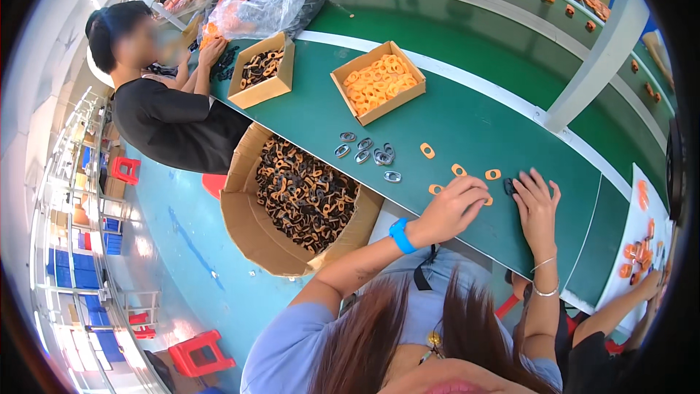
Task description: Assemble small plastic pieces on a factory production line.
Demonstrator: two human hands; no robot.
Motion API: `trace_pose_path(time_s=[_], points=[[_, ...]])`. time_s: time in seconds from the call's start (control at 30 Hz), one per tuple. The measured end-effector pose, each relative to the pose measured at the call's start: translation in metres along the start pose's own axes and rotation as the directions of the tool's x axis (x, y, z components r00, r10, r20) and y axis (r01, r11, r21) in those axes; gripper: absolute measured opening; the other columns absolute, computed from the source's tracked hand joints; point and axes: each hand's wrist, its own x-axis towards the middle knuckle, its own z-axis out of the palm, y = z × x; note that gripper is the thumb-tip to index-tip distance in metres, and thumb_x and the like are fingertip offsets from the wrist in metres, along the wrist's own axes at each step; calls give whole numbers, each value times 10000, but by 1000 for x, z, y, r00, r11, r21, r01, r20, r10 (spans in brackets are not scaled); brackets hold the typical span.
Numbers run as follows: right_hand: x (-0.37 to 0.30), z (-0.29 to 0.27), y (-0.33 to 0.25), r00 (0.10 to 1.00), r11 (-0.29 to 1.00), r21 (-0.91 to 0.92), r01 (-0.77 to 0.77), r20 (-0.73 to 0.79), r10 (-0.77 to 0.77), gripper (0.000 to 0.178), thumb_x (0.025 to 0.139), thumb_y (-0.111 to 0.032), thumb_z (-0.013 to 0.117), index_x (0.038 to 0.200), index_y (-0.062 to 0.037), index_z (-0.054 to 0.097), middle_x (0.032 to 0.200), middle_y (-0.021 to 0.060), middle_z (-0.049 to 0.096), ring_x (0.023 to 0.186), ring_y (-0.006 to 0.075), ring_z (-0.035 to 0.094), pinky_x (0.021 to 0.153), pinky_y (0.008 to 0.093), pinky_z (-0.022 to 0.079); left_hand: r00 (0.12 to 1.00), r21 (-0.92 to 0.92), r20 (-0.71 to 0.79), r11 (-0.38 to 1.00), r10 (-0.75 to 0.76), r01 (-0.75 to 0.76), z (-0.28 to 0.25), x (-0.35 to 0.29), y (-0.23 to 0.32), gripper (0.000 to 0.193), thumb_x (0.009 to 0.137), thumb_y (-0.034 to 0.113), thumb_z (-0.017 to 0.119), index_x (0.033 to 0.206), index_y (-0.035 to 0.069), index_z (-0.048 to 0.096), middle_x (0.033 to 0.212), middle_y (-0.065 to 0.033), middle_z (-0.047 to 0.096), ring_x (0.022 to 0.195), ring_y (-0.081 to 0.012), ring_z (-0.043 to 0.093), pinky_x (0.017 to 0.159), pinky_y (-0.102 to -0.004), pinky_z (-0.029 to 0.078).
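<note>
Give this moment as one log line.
left hand: near orange oval rings | right hand: at black part | silver oval rings: left of hands

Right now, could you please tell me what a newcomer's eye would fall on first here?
Probably the large cardboard box heaped with black and orange pieces, beside the green table, to the left of the person. Next might come the smaller box of bright orange pieces, on the table beyond the hands. The bright blue wristband behind the left hand also stands out.
</note>
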Motion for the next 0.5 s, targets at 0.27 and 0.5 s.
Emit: trace_pose_path(time_s=[0.27, 0.5], points=[[17, -18, -36, 997, 995, 94, -10, -76, 17, 339, 899, -61, 669, 1238, -59, 664, 1343, 117, 625, 1210, 297, 597, 1082, 486, 352, 981, 89, -156, 987, -118, 133, -42, -30, -1, 158, 872, -24, 676, 1026, 5, 698, 1099, -119, 668, 1004, -307, 652, 842, -384, 541], [10, 0, -35, 987, 986, 81, 145, -78, -139, 285, 869, -28, 685, 1154, -22, 688, 1226, 131, 680, 1105, 300, 631, 1006, 441, 424, 983, 72, -116, 986, -141, 150, -35, -46, -2, 145, 878, -23, 669, 1020, -1, 687, 1082, -124, 661, 1014, -308, 646, 853, -387, 536]])
